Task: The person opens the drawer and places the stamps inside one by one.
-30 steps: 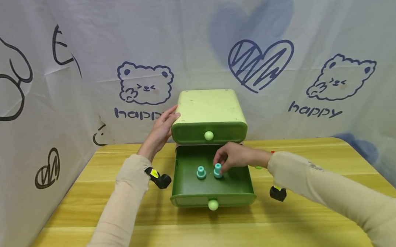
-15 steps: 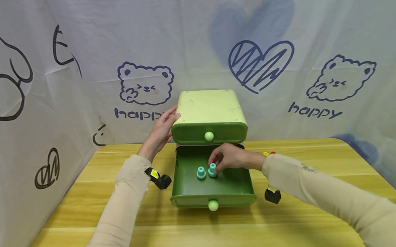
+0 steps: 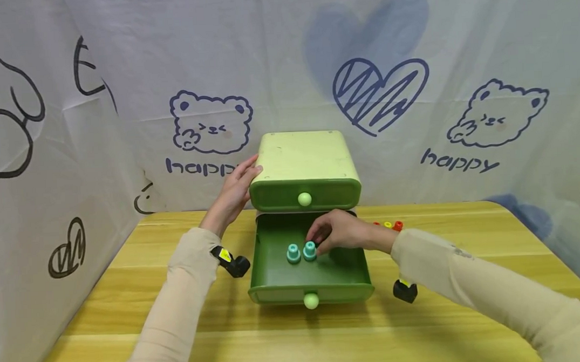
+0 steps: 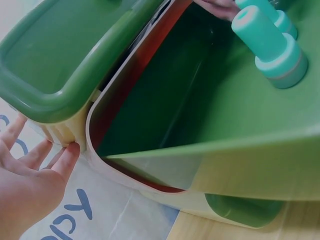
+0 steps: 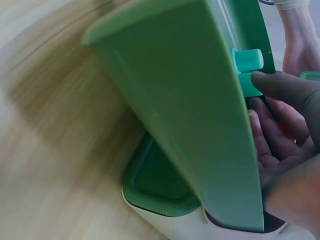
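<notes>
"Starting with the head view, where are the hands?"

"The left hand [image 3: 232, 194] rests against the left side of the pale green cabinet [image 3: 305, 153], its fingers extended. The right hand [image 3: 339, 230] is inside the pulled-out lower drawer [image 3: 274, 273], fingers bent."

"And the turquoise pieces?"

"Both stand upright on the drawer's floor, side by side: the left piece [image 3: 293, 253] and the right piece [image 3: 310, 250], which is at the right hand's thumb. The upper drawer [image 3: 278, 196] is closed. Beyond the right wrist, small red and yellow pieces [image 3: 398, 226] lie on the wooden table [image 3: 179, 326]."

"What does the left wrist view add?"

"The left hand's fingers are spread, tips touching the cabinet's side by the upper drawer. The turquoise pieces overlap at the upper right, near a bit of the right hand."

"And the right wrist view?"

"The thumb lies over one turquoise piece, the other fingers curling below. The drawer wall covers part, so I can't tell whether the piece is pinched or merely touched."
</notes>
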Demonstrator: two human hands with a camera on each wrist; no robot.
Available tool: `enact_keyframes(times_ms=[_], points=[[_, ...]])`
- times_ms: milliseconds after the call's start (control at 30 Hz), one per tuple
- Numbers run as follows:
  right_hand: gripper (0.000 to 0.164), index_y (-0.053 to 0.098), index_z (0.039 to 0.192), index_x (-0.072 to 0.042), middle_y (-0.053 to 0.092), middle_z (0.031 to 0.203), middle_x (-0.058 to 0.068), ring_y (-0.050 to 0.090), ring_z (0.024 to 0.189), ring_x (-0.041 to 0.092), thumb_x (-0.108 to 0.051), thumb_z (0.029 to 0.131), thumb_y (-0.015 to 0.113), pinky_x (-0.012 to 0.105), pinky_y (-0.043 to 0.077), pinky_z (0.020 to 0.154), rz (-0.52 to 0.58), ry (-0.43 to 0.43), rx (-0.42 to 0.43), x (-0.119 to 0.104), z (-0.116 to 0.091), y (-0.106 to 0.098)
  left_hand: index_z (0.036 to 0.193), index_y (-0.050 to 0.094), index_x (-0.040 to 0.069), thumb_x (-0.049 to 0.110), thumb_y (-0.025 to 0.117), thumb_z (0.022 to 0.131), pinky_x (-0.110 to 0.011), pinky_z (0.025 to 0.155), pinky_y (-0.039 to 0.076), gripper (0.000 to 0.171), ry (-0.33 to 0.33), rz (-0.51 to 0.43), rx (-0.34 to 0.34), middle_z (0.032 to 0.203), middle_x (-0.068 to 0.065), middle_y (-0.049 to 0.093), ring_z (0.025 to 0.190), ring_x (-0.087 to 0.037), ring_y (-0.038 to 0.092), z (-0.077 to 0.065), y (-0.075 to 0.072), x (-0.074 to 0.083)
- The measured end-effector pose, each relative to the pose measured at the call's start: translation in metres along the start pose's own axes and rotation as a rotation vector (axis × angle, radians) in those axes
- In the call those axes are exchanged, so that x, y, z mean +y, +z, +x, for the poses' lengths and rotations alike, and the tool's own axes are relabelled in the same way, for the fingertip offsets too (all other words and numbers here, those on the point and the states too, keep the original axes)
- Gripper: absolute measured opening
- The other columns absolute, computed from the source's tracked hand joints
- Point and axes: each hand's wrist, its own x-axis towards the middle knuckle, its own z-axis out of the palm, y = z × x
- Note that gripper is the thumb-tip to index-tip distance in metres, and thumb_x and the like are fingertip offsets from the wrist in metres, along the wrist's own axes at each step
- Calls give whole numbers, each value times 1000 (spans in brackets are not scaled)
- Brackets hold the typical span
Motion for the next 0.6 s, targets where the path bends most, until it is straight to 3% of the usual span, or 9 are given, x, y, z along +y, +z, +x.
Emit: enact_keyframes(times_ms=[200,433,600], points=[[36,67,113,4,68,107,11,64,94,21,1,79,76,31,55,79,59,-14,58,3,-12,-5,153,28,17,25,50,100,-39,104,41,59,-9,-8,4,151,-13,29,129,-28,40,-1,0,0],[34,65,116,5,66,113,20,64,98,23,-3,84,73,34,54,85,169,-25,127,-1,-31,-16,153,28,16,26,49,100,-39,103,42,58,-3,-2,5,152,-13,28,128,-27,41,-2,-1,0],[33,65,117,3,65,114,19,61,101,24,-10,87,72,33,52,85,174,-40,223,2,-45,-24,154,27,16,25,49,100,-39,105,40,58,4,-1,-2,154,-13,25,132,-27,38,-2,0,1]])
